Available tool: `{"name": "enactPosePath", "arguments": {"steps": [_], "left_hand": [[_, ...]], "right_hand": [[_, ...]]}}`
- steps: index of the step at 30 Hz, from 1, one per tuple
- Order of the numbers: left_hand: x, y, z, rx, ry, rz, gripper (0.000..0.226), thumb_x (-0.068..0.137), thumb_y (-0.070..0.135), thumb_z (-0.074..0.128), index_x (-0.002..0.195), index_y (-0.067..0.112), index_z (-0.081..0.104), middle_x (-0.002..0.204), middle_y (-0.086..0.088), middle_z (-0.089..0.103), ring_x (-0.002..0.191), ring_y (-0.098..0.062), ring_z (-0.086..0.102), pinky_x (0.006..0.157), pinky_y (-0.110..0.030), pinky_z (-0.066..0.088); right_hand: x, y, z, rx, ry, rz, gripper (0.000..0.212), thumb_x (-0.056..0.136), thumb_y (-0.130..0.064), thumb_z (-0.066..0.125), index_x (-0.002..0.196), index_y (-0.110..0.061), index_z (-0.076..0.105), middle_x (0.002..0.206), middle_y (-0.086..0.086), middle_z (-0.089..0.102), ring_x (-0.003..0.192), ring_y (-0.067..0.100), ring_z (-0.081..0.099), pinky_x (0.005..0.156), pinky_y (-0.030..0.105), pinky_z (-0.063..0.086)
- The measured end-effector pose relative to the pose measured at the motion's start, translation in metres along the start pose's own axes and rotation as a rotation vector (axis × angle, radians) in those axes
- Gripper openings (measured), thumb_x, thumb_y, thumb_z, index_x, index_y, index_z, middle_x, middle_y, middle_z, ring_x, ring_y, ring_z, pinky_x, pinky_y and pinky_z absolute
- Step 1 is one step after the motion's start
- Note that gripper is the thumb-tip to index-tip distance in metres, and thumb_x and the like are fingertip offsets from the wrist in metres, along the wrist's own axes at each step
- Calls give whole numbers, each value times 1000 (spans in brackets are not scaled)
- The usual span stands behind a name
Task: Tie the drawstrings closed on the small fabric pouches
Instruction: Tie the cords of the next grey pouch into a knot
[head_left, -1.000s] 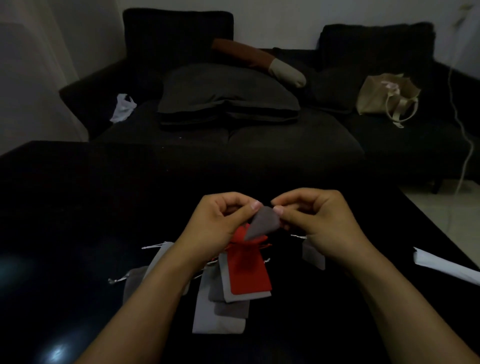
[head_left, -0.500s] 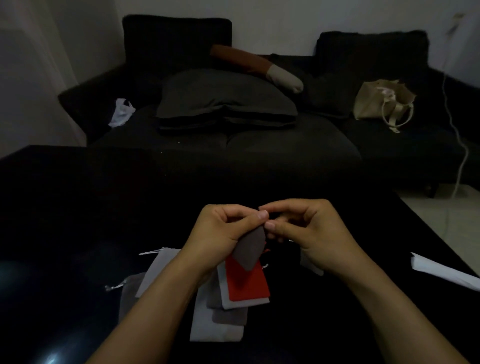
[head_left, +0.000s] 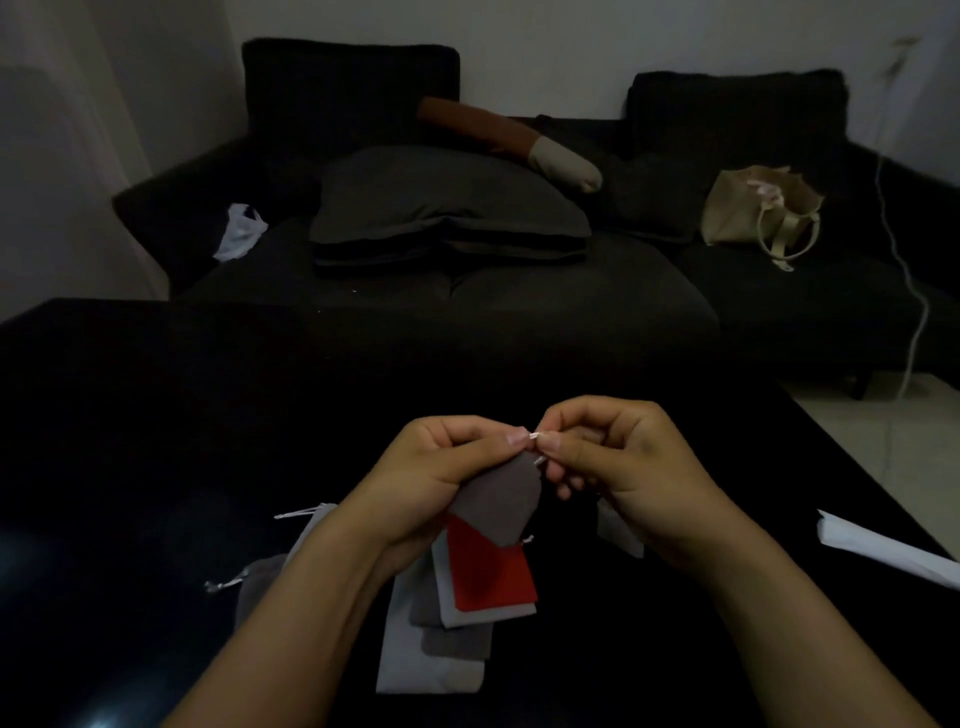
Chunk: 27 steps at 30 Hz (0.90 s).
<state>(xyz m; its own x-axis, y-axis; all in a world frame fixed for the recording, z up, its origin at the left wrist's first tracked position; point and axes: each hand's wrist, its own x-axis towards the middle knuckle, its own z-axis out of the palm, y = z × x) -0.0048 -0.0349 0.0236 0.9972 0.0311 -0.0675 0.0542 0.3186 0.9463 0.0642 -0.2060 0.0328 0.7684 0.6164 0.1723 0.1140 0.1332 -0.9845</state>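
Above the near middle of the black table (head_left: 156, 415), both hands meet over a small grey pouch (head_left: 501, 501). Left hand (head_left: 441, 478): fingers curled, thumb and forefinger pinching the pouch's gathered mouth, so that the pouch hangs down from it, clear of the table. Right hand (head_left: 618, 467): fingers curled, thumb and forefinger pinching the pale drawstring (head_left: 535, 436), a short bright stretch of which shows between the two thumbnails; the knot, if any, cannot be made out.

Beneath the held pouch lies a loose pile of flat pouches: one red pouch (head_left: 491, 577) on top, and at least three grey or pale ones fanned out under it, the lowest being a light grey pouch (head_left: 426, 670). Two more pouches lie to the left, partly hidden by the left forearm, their cords trailing leftward. One further pale pouch (head_left: 618, 530) is largely hidden behind the right hand. Exact totals are uncertain in the dim light.

At the right table edge lies a white sheet (head_left: 883, 551), cut off by the frame.
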Motion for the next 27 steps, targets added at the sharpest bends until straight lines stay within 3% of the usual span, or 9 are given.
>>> {"name": "enactPosePath", "arguments": {"steps": [3,7,13,17,20,24,27], "left_hand": [[-1,1,1,-46,-29,-55,24,77,18,68,91,-1,75,93,-21,73,80,-21,71,71,-29,59],[2,-3,3,-93,25,-98,24,76,15,68,94,0,75,98,-23,72,88,-25,69,87,-37,55],[4,-4,3,-124,47,-98,23,69,10,73,91,8,78,98,-19,73,91,-24,71,98,-42,51],[4,-3,0,-119,27,-97,20,71,12,73,89,14,80,96,-15,76,86,-20,74,78,-32,61],[6,-4,1,-112,74,-67,22,67,12,75,89,14,81,95,-15,77,83,-18,74,69,-26,59],[7,-4,-2,-40,224,67,24,73,7,74,97,6,75,88,-14,77,76,-15,75,60,-19,55],[6,-5,-3,157,272,167,12,80,6,74,91,11,76,83,-8,78,76,-11,74,61,-16,54]], "right_hand": [[0,-1,1,-5,-93,15,7,86,-7,61,86,0,60,59,5,55,47,9,45,45,18,40],[0,1,1,21,-78,12,4,90,-1,58,89,2,60,60,6,56,48,8,44,44,18,37],[1,0,-2,-58,-67,19,5,91,-3,60,93,-1,64,64,6,60,51,7,49,47,17,42],[1,3,2,-16,-73,42,7,95,-4,54,92,-5,60,64,2,57,54,7,47,47,17,41],[3,4,2,-29,-64,55,6,95,-4,55,93,-6,60,64,2,58,54,8,48,48,18,41],[1,-1,-11,-339,49,35,15,87,-3,68,101,-6,70,67,2,67,55,14,61,52,23,53],[-3,-6,-13,-699,81,-30,9,86,-11,71,88,-17,77,74,-2,74,65,16,70,62,27,58]]}}
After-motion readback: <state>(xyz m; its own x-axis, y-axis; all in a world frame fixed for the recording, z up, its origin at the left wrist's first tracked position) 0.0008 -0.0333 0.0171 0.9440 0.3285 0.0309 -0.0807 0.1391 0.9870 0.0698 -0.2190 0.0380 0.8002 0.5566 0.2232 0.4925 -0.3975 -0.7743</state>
